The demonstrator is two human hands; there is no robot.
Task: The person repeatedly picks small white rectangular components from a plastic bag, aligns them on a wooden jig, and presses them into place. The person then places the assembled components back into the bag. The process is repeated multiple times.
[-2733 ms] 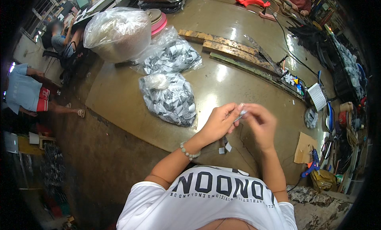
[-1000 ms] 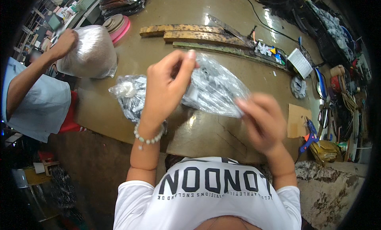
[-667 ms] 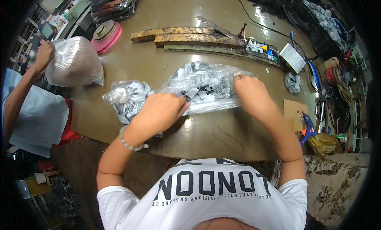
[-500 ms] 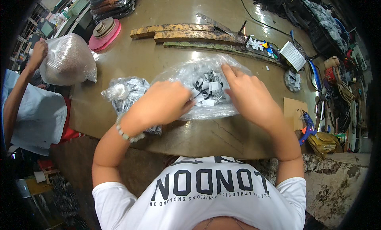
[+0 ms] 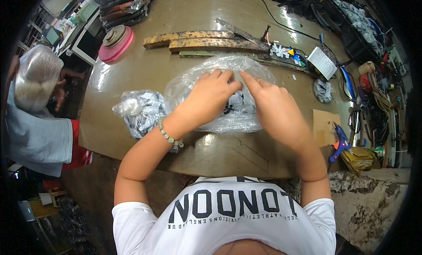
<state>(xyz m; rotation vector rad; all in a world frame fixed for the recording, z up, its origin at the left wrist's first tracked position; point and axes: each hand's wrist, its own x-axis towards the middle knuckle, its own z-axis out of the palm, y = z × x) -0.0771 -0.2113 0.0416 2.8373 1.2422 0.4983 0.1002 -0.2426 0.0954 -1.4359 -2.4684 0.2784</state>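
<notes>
Pressing flat, both hands' open fingers [image 5: 222,77] rest atop the clear bag [image 5: 220,94], gripping nothing.

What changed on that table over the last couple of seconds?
The clear bag, held up in both hands a second ago, now lies flat on the table. The left hand and right hand press down on it. Before that, the hands held only a small piece. The tied bag at the left and the wooden strips stayed put.
</notes>
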